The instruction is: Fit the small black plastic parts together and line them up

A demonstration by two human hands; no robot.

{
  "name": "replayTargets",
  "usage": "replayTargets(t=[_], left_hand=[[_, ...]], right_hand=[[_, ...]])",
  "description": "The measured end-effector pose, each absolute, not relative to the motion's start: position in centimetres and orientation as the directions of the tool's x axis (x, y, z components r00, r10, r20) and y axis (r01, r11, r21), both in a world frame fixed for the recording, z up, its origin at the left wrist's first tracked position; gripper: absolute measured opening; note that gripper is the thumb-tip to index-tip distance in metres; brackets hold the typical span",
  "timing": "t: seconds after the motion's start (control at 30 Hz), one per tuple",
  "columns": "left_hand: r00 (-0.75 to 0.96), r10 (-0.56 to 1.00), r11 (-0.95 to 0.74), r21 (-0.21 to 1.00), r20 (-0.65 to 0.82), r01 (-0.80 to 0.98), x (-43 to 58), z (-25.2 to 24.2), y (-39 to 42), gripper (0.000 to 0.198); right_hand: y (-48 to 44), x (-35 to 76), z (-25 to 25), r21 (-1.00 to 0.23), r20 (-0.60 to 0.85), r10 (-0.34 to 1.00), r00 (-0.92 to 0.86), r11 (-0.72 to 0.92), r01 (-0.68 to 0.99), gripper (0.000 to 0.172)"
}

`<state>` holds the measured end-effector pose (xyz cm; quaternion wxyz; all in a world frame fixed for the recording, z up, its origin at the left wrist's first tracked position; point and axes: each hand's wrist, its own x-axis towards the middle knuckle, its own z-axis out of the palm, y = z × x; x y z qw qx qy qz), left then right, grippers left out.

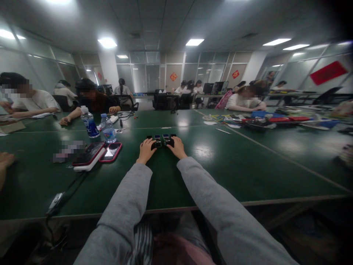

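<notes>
Both my arms reach forward in grey sleeves over the green table (pixel 165 176). My left hand (pixel 146 150) rests on the tabletop, its thumb and fingers curled round a small black device with a little bluish screen (pixel 157 137). Close beside it, my right hand (pixel 178 148) grips a second black device with a similar screen (pixel 166 137), fingers bent over its outer side. A narrow gap separates the two devices. Dark parts of them show beyond my fingers, but my hands cover much of both, and their exact kind is too small to make out.
Left of me stand a blue-labelled bottle (pixel 89 125) and a clear bottle (pixel 108 131). Nearby lie a red-edged phone (pixel 110 152), a larger phone (pixel 89 152) on a white block, and a cable (pixel 56 200). Tangled coloured items (pixel 264 119) lie right. People sit around.
</notes>
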<state>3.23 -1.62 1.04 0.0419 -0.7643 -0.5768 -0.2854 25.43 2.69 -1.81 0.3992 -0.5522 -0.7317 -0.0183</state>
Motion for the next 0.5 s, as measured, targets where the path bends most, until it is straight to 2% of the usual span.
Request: replayTargets(t=[0.17,0.27,0.37,0.43,0.5], left_hand=[[0.145,0.851,-0.312,0.263,0.504,0.913,3.6,1.3,-1.9,0.049],[0.081,0.8,-0.295,0.272,0.595,0.916,3.9,2.4,-2.4,0.049],[-0.054,0.721,-0.228,0.31,0.691,0.923,3.6,3.4,-2.9,0.046],[-0.131,0.71,-0.15,0.33,0.691,0.932,3.1,3.5,-3.0,0.047],[-0.174,0.758,-0.056,0.329,0.628,0.943,2.5,3.0,-3.0,0.049]], right_hand=[[2.6,25.3,-1.8,-0.409,0.622,0.78,-0.062,0.392,0.824,0.057],[2.4,25.3,-1.6,-0.406,0.654,0.757,-0.004,0.355,0.842,0.063],[2.2,25.3,-1.1,-0.451,0.679,0.727,0.103,0.302,0.84,0.058],[2.0,25.5,-0.8,-0.487,0.683,0.708,0.182,0.255,0.835,0.054],[1.8,25.6,-0.4,-0.506,0.675,0.703,0.222,0.224,0.833,0.053]])
